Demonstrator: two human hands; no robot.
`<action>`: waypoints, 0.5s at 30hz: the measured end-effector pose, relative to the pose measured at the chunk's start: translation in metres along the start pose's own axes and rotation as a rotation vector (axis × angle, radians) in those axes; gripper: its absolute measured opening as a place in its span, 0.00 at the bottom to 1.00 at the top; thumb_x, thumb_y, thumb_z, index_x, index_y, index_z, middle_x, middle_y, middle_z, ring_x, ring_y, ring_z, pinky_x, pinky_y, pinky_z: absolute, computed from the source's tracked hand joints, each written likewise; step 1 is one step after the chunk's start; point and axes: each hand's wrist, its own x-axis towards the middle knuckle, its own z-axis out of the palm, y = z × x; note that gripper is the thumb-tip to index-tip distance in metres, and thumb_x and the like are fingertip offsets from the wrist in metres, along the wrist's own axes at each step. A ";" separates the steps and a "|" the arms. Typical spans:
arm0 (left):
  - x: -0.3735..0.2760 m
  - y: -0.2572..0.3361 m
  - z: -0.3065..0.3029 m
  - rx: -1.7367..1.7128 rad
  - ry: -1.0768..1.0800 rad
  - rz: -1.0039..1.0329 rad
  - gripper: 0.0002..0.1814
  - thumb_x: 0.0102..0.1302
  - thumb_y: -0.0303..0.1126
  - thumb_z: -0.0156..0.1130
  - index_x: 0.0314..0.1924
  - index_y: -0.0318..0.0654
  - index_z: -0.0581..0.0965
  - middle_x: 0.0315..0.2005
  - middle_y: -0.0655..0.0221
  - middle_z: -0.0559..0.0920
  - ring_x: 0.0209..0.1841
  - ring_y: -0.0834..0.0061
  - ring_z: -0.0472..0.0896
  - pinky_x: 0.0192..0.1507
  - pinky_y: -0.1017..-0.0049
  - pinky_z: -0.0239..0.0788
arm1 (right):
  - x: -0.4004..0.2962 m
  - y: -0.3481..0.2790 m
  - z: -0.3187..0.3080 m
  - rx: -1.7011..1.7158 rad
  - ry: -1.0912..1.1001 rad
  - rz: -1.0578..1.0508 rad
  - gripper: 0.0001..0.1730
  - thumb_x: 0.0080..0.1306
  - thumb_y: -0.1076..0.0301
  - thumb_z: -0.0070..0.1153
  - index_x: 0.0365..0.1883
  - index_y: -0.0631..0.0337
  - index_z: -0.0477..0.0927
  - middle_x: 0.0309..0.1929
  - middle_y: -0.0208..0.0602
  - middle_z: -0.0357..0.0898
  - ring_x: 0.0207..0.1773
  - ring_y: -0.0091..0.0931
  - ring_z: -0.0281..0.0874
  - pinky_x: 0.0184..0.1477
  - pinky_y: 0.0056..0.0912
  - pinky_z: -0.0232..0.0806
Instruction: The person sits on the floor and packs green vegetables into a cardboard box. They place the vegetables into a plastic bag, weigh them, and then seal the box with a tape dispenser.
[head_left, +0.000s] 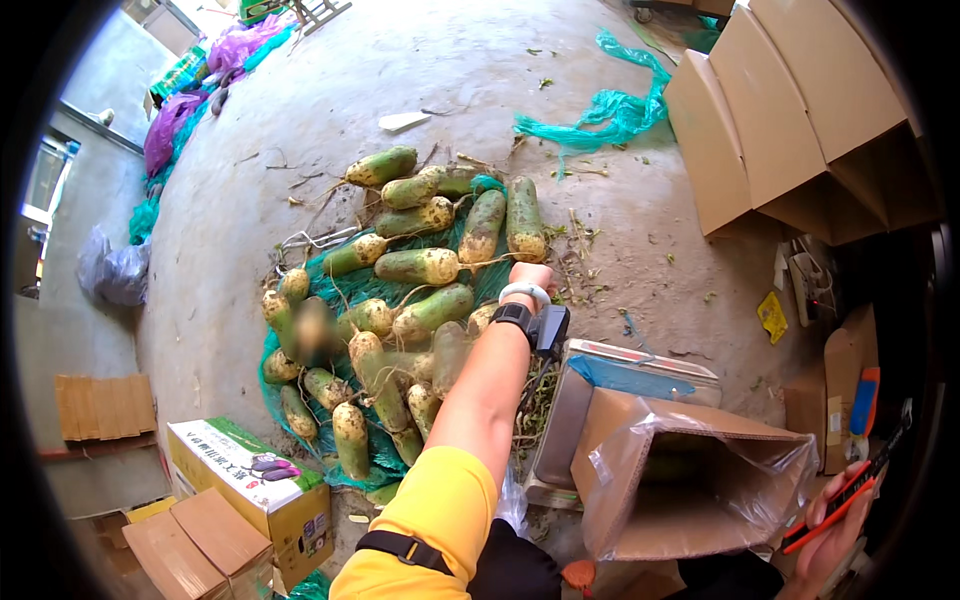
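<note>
My left hand (534, 277), wearing a light bangle with a black strap and device at the wrist, touches or nearly touches the root end of an upright-lying green radish (523, 214); its fingers are curled and mostly hidden, so its grip is unclear. Several more soil-marked radishes (424, 266) with thin roots lie on teal netting (337, 292) on the floor. My right hand (832, 517), at the lower right, is shut on a red-and-black hand tool (829, 514). Between my hands, a plastic-lined cardboard box (607, 465) stands tilted on a scale (559, 435), its mouth towards me, with green shapes dimly inside.
Large cardboard boxes (765, 127) stand at the upper right. A printed carton (300, 525) and a brown box (199, 544) sit lower left. Loose teal netting (622, 112) and a white blade-like piece (403, 121) lie on the floor. Leaf scraps (577, 255) lie beside the radishes.
</note>
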 end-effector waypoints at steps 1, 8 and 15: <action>-0.003 0.002 -0.001 -0.044 0.011 0.002 0.05 0.61 0.25 0.57 0.30 0.30 0.76 0.24 0.63 0.79 0.22 0.71 0.78 0.20 0.74 0.68 | -0.001 -0.001 0.000 0.009 0.016 0.007 0.20 0.75 0.52 0.40 0.54 0.58 0.66 0.31 0.29 0.69 0.22 0.14 0.62 0.22 0.14 0.54; -0.064 0.044 -0.065 -0.226 -0.192 0.172 0.12 0.71 0.36 0.53 0.38 0.34 0.75 0.18 0.78 0.67 0.15 0.86 0.60 0.15 0.83 0.51 | -0.003 -0.008 0.007 0.004 -0.016 0.008 0.20 0.75 0.52 0.39 0.53 0.59 0.66 0.32 0.29 0.69 0.22 0.15 0.62 0.23 0.14 0.54; -0.258 -0.025 -0.208 -0.101 -0.161 0.081 0.13 0.72 0.37 0.51 0.38 0.34 0.74 0.19 0.81 0.66 0.15 0.88 0.57 0.16 0.84 0.47 | -0.013 -0.007 -0.004 0.040 -0.031 -0.001 0.24 0.73 0.48 0.41 0.53 0.61 0.66 0.33 0.31 0.69 0.22 0.15 0.62 0.23 0.14 0.54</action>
